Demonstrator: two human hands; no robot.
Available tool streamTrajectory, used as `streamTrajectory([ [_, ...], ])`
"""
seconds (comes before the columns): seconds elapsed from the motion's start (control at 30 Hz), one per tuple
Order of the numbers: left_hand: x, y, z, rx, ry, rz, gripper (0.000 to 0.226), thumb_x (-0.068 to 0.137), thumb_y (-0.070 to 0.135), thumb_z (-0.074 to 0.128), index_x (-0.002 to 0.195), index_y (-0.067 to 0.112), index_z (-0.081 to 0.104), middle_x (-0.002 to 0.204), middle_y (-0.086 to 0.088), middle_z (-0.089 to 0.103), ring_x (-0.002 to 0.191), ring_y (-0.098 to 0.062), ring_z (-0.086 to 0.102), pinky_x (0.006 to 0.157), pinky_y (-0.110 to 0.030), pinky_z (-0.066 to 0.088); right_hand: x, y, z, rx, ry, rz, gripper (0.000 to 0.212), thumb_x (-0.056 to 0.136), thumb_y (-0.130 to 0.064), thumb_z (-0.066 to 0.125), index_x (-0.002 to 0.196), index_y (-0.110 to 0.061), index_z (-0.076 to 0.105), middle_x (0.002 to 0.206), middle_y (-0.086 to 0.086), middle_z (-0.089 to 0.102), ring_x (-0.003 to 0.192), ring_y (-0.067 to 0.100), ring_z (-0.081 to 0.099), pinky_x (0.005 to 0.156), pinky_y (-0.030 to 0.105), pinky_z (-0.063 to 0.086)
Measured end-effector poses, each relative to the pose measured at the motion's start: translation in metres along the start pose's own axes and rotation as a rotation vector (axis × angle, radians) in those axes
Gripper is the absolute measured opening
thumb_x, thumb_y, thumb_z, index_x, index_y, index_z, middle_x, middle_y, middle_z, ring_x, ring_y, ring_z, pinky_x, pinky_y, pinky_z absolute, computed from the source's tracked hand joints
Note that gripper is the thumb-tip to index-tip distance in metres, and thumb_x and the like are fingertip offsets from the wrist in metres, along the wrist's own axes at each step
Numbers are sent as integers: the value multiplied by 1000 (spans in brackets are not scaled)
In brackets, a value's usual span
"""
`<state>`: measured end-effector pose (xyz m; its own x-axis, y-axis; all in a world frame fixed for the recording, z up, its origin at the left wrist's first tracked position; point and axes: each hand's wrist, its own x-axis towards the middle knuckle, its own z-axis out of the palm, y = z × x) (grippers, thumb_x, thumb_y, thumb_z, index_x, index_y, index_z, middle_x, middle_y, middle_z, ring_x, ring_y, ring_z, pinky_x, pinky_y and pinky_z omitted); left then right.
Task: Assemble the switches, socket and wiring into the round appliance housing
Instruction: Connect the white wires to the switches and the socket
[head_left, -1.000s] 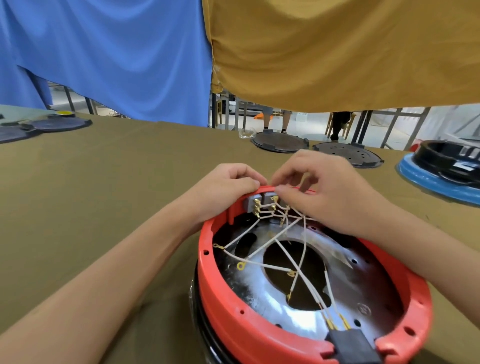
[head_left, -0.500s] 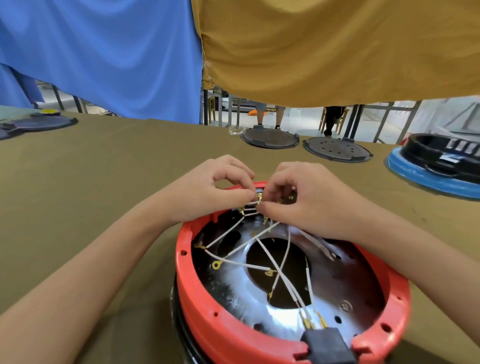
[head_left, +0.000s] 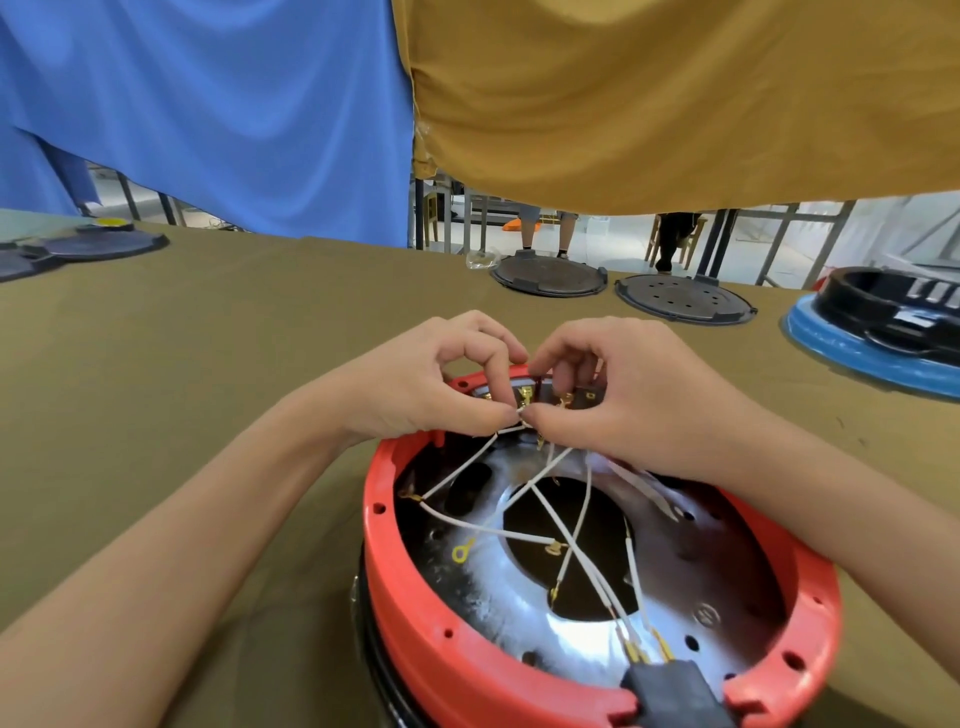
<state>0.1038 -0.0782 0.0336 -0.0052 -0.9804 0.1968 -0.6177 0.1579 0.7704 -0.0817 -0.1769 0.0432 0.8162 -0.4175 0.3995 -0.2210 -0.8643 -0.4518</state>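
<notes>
The round red housing (head_left: 415, 639) lies open side up on the table, a shiny metal plate (head_left: 524, 613) inside it. White wires (head_left: 566, 540) with brass terminals cross the plate and run to a black socket (head_left: 675, 691) in the near rim. At the far rim sit the switches (head_left: 540, 395) with brass tabs, partly hidden by my fingers. My left hand (head_left: 436, 384) and my right hand (head_left: 628, 395) meet there, thumb tips together, both pinching a white wire end just below the switch tabs.
Two dark round lids (head_left: 548, 275) (head_left: 683, 299) lie at the table's far edge. A blue and black housing (head_left: 883, 332) sits at the far right, more dark lids (head_left: 93, 247) at the far left. Blue and ochre cloths hang behind.
The view has shifted, so the housing sits lower and more to the right. My hands have come off the switch block at the rim and now pinch a wire end beside its tabs.
</notes>
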Motion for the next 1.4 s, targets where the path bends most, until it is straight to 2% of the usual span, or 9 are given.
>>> streamTrajectory([
  [0.07,1,-1,0,-7,-6,-1,4,74,20,74,73,17,71,121,7,56,112,-2,58,106,-36,42,0,0,0,-36,-15,-33,11,76,-27,78,85,-26,74,67,-11,65,70,3,59,59,11,44],
  [0.17,1,-3,0,-9,-12,-4,4,74,20,74,74,18,71,122,7,55,113,-1,57,103,-33,42,0,1,-1,-23,-31,-38,10,75,-26,79,84,-25,76,67,-10,66,71,4,60,61,13,46],
  [0.33,2,-5,0,-2,0,-6,7,73,21,75,75,15,72,121,7,56,113,-1,57,108,-38,41,2,5,-3,93,-71,-14,11,74,-27,79,86,-25,78,70,-7,68,66,7,62,62,22,51],
  [0.57,2,-4,0,-1,12,-16,8,73,25,76,72,18,72,119,12,57,115,-3,58,110,-45,40,2,4,-2,37,-28,24,10,75,-31,81,85,-28,82,75,-11,68,66,4,62,60,19,49],
  [0.83,3,-4,1,-15,14,-37,11,73,24,75,75,13,73,120,10,57,113,-2,58,110,-44,40,0,2,-3,-15,-26,-7,4,78,-31,79,81,-30,82,76,-10,67,67,4,60,57,16,44],
  [1.17,2,-4,1,-1,25,-24,11,73,24,75,75,13,72,120,8,57,114,-3,58,110,-46,40,0,0,-3,-83,-51,-41,6,82,-32,77,86,-33,82,79,-12,65,71,5,59,59,16,40],
  [1.27,3,-5,1,5,25,-25,12,73,25,75,76,13,73,120,9,57,114,-3,58,111,-46,39,1,1,-3,-127,-33,-29,7,81,-37,77,86,-34,81,86,-13,62,74,4,58,59,15,38],
  [1.4,2,-4,0,27,23,-29,11,73,28,75,76,18,73,119,11,57,114,-2,58,110,-44,41,0,1,-2,-126,16,-14,10,77,-39,79,82,-31,80,87,-15,60,73,4,59,64,23,46],
])
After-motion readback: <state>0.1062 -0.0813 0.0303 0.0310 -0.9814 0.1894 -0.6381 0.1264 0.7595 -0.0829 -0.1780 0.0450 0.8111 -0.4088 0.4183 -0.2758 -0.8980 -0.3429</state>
